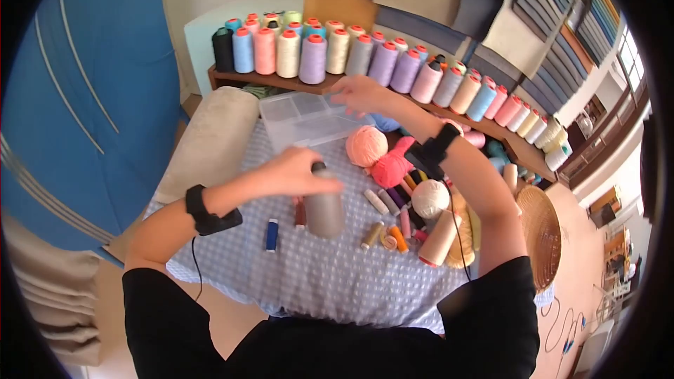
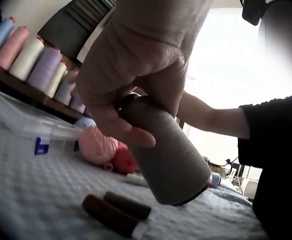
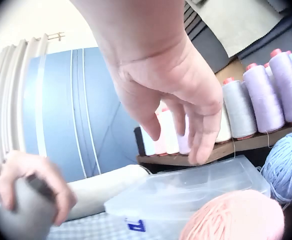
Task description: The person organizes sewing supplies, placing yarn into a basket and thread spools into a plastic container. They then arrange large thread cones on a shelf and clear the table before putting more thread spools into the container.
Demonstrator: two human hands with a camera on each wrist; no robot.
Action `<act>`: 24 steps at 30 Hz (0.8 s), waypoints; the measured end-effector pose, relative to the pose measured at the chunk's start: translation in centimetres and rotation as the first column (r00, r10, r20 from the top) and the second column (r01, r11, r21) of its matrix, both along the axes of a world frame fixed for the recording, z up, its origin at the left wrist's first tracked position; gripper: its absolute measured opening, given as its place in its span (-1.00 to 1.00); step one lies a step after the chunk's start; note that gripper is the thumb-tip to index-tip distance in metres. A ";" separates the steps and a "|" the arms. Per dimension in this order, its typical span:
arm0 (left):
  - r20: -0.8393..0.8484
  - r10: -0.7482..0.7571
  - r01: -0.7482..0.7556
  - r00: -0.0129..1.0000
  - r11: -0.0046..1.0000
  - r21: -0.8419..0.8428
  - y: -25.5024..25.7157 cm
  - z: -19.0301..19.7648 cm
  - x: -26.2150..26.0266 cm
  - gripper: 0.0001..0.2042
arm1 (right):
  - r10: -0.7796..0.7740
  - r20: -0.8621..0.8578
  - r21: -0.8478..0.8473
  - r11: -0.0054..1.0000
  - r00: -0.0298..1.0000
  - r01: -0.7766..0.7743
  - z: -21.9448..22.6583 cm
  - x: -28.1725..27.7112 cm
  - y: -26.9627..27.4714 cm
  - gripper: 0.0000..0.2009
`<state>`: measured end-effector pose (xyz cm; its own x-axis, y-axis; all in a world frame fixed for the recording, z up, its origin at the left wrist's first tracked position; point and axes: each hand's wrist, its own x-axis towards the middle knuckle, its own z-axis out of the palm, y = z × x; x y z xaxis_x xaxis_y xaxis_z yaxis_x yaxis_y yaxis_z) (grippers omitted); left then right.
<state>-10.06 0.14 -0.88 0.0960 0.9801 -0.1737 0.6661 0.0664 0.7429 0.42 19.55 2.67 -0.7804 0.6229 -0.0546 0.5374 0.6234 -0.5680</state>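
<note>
My left hand (image 1: 291, 172) grips a grey cone of thread (image 1: 324, 212) by its top end. In the left wrist view the cone (image 2: 168, 155) hangs tilted above the checked cloth, with fingers and thumb around its upper part. My right hand (image 1: 365, 95) is over the far right corner of a clear plastic compartment box (image 1: 302, 130). In the right wrist view its fingers hang loosely with nothing between them, above the box (image 3: 186, 192). A peach yarn ball (image 1: 366, 146) lies just right of the box.
A shelf of thread cones (image 1: 313, 60) runs along the back. Right of centre are a pink yarn ball (image 1: 392, 170), a white one (image 1: 430, 198) and several small spools. A blue spool (image 1: 272, 235) lies in front, a fabric roll (image 1: 214, 140) left, a wicker basket (image 1: 540, 238) right.
</note>
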 end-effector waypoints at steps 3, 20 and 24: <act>0.269 0.069 -0.127 0.961 0.970 0.205 0.8 2.2 -0.2 -0.54 | 0.305 -0.150 -0.285 0.898 0.941 -0.336 1.5 4.6 -4.0 -0.44; -0.351 -0.429 0.537 0.832 0.782 0.317 2.4 0.6 13.6 -0.48 | -0.586 -0.407 -0.031 0.775 0.701 0.631 2.3 32.1 9.6 -0.26; -0.312 -0.451 0.539 0.837 0.779 0.319 2.5 0.2 15.8 -0.47 | -0.790 -0.325 0.066 0.530 0.520 0.846 -0.1 33.5 14.6 -0.36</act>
